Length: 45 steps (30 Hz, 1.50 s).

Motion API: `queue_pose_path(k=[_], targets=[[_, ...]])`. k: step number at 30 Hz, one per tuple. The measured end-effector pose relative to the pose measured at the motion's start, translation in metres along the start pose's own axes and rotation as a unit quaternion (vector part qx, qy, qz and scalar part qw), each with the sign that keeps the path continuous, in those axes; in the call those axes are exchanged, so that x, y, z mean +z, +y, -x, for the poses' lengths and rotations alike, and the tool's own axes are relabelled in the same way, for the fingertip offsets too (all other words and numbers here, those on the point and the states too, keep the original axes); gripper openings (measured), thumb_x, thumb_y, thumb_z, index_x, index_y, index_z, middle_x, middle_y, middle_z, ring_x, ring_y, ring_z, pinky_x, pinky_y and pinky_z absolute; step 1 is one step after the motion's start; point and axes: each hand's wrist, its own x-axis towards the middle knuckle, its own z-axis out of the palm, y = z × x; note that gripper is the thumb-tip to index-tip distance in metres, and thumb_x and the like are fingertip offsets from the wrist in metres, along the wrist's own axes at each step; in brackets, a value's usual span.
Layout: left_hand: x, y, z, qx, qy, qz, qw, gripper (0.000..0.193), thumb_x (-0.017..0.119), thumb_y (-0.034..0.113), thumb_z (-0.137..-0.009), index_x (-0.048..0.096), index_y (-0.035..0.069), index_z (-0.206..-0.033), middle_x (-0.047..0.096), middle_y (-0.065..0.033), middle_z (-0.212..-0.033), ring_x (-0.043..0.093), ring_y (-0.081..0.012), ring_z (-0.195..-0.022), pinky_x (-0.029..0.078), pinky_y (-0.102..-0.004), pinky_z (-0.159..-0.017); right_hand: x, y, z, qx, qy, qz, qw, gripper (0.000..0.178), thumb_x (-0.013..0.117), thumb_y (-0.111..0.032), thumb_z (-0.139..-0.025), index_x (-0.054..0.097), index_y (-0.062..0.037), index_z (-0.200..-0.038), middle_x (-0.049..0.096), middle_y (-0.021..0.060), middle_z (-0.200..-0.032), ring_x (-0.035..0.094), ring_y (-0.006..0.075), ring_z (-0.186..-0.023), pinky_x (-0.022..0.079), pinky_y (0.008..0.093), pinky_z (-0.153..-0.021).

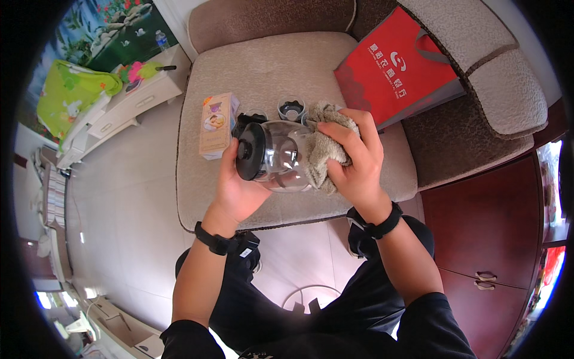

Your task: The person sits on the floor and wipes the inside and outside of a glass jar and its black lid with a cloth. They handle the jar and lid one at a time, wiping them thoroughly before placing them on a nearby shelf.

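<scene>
Above the sofa seat, my left hand (pixel 234 194) grips a clear glass teapot (pixel 287 157) with a black lid (pixel 251 152). The pot lies tilted on its side, its lid toward the left. Pressed against the pot's right end is a grey-beige cloth (pixel 326 152), held in the closed fingers of my right hand (pixel 362 161). Just beyond the pot, a small clear cup with a black base (pixel 292 110) stands on the seat. Black parts beside it are partly hidden by the pot. An oblong cardboard box (pixel 217 124) lies left of them.
The padded beige sofa seat (pixel 257 66) spreads before me. A red bag (pixel 397 69) leans against the backrest at the right. A dark red cabinet (pixel 484 233) stands at the right. Far left is a white low cabinet (pixel 140 102) under a green cloth (pixel 72 93).
</scene>
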Motion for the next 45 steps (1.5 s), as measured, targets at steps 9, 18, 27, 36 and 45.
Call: queue_pose_path(k=[9,18,27,36,45], targets=[[-0.006,0.005,0.008,-0.034,-0.039,-0.064,0.997,0.093,0.048,0.082,-0.097,0.035,0.022,-0.166,0.054,-0.0116,-0.158,0.054,-0.0409,-0.144,0.044,-0.0725,-0.114,0.005,0.006,0.002,0.052,-0.030,-0.039,0.997,0.045,0.073,0.004,-0.067,0.075,-0.0074,-0.110,0.065,0.0173,-0.113,0.068,0.0390,-0.099,0.057,0.0446,-0.083],[0.006,0.001,0.009,-0.073,-0.015,-0.115,0.991,0.091,0.046,0.084,-0.095,0.038,0.025,-0.163,0.054,-0.0112,-0.156,0.062,-0.0417,-0.133,0.048,-0.0757,-0.105,0.007,0.000,0.001,0.018,0.015,-0.044,0.999,0.046,0.079,-0.006,-0.062,0.076,-0.0084,-0.107,0.065,0.0187,-0.112,0.068,0.0398,-0.096,0.057,0.0462,-0.081],[0.029,-0.017,-0.002,0.021,0.106,-0.033,0.994,0.081,0.042,0.078,-0.102,0.055,0.016,-0.151,0.062,-0.0056,-0.148,0.058,-0.0238,-0.136,0.045,-0.0418,-0.116,0.037,-0.052,0.014,-0.089,0.002,0.090,0.992,0.048,0.083,-0.012,-0.057,0.077,-0.0163,-0.105,0.065,0.0125,-0.114,0.063,0.0313,-0.091,0.055,0.0427,-0.071],[0.030,-0.009,-0.009,0.022,0.062,-0.108,0.992,0.088,0.047,0.080,-0.097,0.046,0.016,-0.158,0.051,-0.0103,-0.157,0.051,-0.0304,-0.143,0.041,-0.0582,-0.116,0.021,0.009,-0.002,0.010,0.022,0.045,0.999,0.052,0.084,-0.008,-0.058,0.074,-0.0124,-0.108,0.064,0.0181,-0.121,0.065,0.0401,-0.105,0.057,0.0475,-0.083],[0.026,-0.028,-0.008,0.071,0.102,-0.087,0.988,0.080,0.043,0.077,-0.102,0.053,0.015,-0.152,0.056,-0.0054,-0.151,0.054,-0.0220,-0.139,0.044,-0.0409,-0.115,0.045,-0.052,0.019,-0.080,-0.005,0.043,0.996,0.054,0.085,-0.005,-0.056,0.076,-0.0129,-0.108,0.063,0.0171,-0.117,0.064,0.0370,-0.098,0.056,0.0448,-0.080]])
